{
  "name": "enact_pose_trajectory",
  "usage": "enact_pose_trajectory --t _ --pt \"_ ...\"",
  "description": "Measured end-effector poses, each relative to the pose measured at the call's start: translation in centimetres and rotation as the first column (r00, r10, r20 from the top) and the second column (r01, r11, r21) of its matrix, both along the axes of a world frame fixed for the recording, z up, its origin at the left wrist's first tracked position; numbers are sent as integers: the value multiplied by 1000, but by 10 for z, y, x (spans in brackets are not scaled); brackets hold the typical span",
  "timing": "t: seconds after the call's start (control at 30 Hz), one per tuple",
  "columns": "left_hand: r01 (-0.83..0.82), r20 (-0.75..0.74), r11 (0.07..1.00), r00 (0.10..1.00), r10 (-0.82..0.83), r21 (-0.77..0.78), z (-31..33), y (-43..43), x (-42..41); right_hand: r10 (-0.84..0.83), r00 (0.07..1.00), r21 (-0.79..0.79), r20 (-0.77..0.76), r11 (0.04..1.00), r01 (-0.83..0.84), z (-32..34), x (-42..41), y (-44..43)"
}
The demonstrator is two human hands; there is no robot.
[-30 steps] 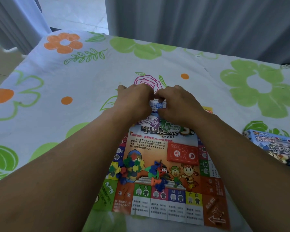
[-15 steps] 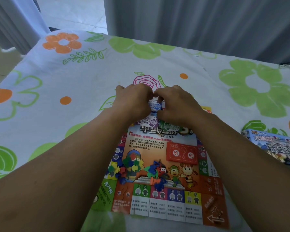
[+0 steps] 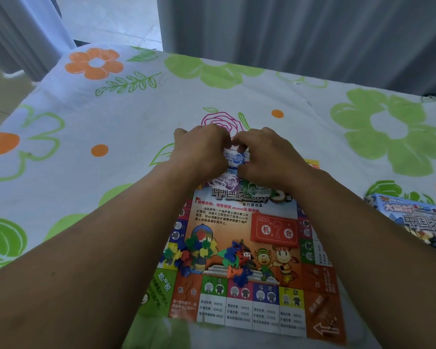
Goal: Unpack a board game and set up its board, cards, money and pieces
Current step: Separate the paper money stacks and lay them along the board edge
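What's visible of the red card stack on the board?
The red card stack lies flat on the game board, right of its centre, slightly skewed to the print. Rectangular, apparently thin card, stacked, with a darker edge showing on its near side. Top face is orange-red with a dotted border and a question mark between two pale circles bearing Chinese characters. Only the board touches it.

The board (image 3: 227,217) carries "银行游戏盘" under a half-hidden title, with "游戏目标" in red below. The deck (image 3: 275,231) on it reads "机 ? 会". Bottom squares read "上海", "福建" and "广东", with "3000元" under 上海. Corner squares say "机会" and "地产税". The box (image 3: 413,217) reads "大富翁". Print on the notes (image 3: 234,157) is too blurred to read.
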State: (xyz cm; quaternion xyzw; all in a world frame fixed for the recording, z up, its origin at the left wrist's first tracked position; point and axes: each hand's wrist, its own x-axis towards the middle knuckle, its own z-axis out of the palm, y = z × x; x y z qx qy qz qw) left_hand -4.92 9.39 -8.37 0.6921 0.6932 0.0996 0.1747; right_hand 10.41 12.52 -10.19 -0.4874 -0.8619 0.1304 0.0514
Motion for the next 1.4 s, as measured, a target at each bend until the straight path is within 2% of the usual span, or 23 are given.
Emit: enact_pose_trajectory --t 0.17,0.37,0.57,0.9,1.4 --pt "-6 -4 1000 1000 6 5 0 0 0 -22 998 -46 -52 999 20 6 4 0" --pt "-11 63 999 998 7 54 8 0 7 -108 992 -15 -57 994 108 20 27 9" --pt "108 96 994 989 -110 22 10 3 32 -135 991 -103 0 986 134 27 56 7" --pt "200 -46 979 978 -202 -49 0 9 53 -110 993 -115 53 987 115 27 76 -1" --pt "172 -37 985 984 -172 -18 -8 15 52 -115 993 -73 39 990 117 17 70 -1"
